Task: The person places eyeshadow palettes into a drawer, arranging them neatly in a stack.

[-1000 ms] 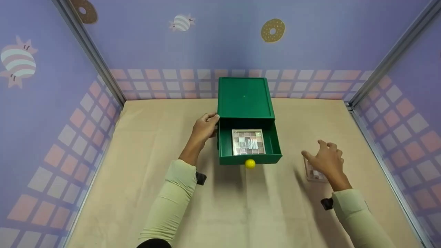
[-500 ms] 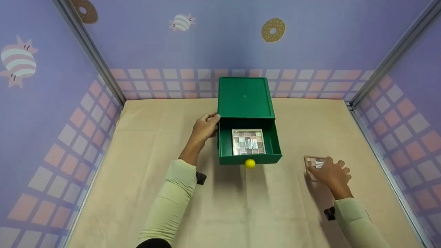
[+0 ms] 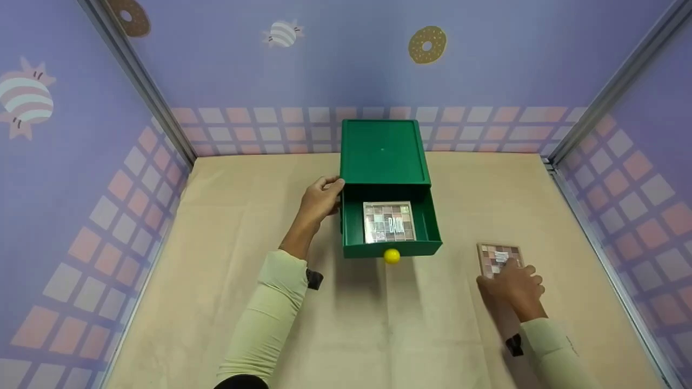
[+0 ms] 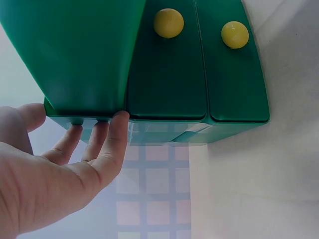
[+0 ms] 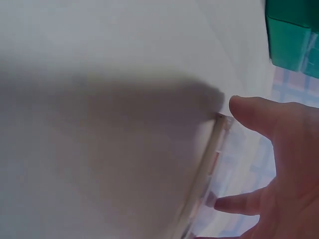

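A green drawer cabinet (image 3: pixel 385 151) stands at the back, its top drawer (image 3: pixel 359 251) pulled out. In that drawer lies a square eyeshadow palette (image 3: pixel 388 222) with a clear lid. The left hand (image 3: pixel 319 199) braces the cabinet's upper left front corner, thumb by the top edge, fingertips against the side in the left wrist view. Over a second eyeshadow palette (image 3: pixel 489 256) on the table, the right hand (image 3: pixel 512 285) has its fingers spread. In the right wrist view, the thumb is just off this palette's edge (image 5: pixel 202 172) and a fingertip meets its clear lid.
Lower closed drawers with yellow knobs (image 4: pixel 235 35) show in the left wrist view. A yellow knob (image 3: pixel 392 256) sticks out from the pulled-out drawer's front. Cream cloth covers the table (image 3: pixel 227 232). Patterned walls (image 3: pixel 346 59) enclose the back and both sides.
The right hand has moved down toward the near part of the table palette, uncovering more of its far side. The left hand, cabinet and drawer have stayed in place.
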`<action>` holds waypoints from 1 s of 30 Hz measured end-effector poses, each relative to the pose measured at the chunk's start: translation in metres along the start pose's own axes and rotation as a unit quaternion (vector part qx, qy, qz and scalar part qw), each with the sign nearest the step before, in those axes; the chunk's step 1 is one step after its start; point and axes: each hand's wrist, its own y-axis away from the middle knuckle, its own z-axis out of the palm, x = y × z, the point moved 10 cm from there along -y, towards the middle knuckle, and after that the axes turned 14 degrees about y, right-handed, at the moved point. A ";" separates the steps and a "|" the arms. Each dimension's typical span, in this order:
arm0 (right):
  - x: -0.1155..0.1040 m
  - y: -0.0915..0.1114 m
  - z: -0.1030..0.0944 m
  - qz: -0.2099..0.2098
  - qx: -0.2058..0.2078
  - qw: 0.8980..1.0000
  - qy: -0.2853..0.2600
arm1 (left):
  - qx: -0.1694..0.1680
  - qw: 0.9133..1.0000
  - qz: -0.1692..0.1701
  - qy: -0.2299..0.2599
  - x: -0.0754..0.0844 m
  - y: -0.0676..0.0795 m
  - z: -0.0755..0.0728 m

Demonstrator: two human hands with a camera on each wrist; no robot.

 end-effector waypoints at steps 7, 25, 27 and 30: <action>0.000 0.000 0.003 -0.004 0.022 1.000 -0.004 | -0.002 1.000 0.002 -0.005 0.000 0.000 0.000; 0.007 -0.005 -0.013 0.018 0.073 0.996 -0.056 | 0.000 1.000 -0.012 -0.003 0.000 0.000 -0.001; 0.005 -0.004 -0.021 0.006 0.084 0.994 -0.063 | 0.000 1.000 -0.014 -0.004 0.000 0.000 -0.001; 0.001 -0.002 -0.035 -0.009 0.098 0.992 -0.074 | -0.001 1.000 -0.015 -0.005 -0.001 0.000 -0.001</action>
